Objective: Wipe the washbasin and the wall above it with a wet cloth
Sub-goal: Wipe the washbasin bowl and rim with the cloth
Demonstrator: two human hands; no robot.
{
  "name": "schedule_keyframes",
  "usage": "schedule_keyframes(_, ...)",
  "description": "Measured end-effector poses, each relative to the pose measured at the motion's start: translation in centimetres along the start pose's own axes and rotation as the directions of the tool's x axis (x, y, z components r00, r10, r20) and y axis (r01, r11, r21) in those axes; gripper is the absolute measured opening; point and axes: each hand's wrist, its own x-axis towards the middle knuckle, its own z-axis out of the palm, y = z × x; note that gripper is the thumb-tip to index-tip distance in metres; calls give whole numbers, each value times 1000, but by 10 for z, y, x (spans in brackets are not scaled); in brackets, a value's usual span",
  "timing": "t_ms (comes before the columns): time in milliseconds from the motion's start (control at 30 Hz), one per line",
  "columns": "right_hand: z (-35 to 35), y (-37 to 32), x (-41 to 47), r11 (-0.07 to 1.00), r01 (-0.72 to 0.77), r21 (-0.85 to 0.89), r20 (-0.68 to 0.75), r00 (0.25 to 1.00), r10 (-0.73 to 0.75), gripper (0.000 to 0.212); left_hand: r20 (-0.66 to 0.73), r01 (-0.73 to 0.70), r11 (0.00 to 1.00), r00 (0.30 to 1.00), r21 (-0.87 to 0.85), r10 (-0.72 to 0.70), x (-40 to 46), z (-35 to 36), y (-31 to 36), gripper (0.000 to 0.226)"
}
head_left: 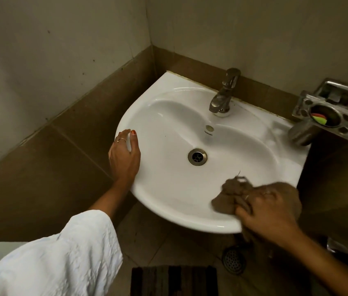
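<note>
The washbasin is white, set in a corner. The right hand clutches a brown cloth on its front rim. The left hand rests open on the left rim.

Steel tumbler holder on the right wall; round floor drain beside a dark slatted stool

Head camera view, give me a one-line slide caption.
Right hand presses a brown cloth on the white washbasin rim; left hand steadies the opposite edge.

Dim corner: brown tile band below pale plaster, floor drain in tiled floor.
</note>
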Motion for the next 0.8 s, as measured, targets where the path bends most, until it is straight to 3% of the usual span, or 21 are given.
schedule_keyframes(133,-2,-58,-3,979,91,183,209,969,-129,46,-8,-13,1000,1000,-7,13,2,0,-1,65)
schedule_keyframes(267,16,-90,50,951,87,295,443,870,-217,64,0,-48,999,999,-14,48,3,0,-1,73)
schedule_keyframes(367,43,-113,92,956,0,295,505,849,-156,65,1,-46,999,999,-14,46,3,0,-2,73)
schedule_keyframes(567,85,-143,162,936,-68,344,94,995,38,68,11,-17,996,1000,-87,18,2,3,-5,74)
schedule_keyframes(700,82,-165,216,930,-97,354,-119,982,147,81,5,-4,992,1000,-129,5,3,3,-8,74)
schedule_keyframes(800,72,-176,248,964,-26,264,-229,969,89,74,11,-2,991,1000,-131,3,0,3,-4,73)
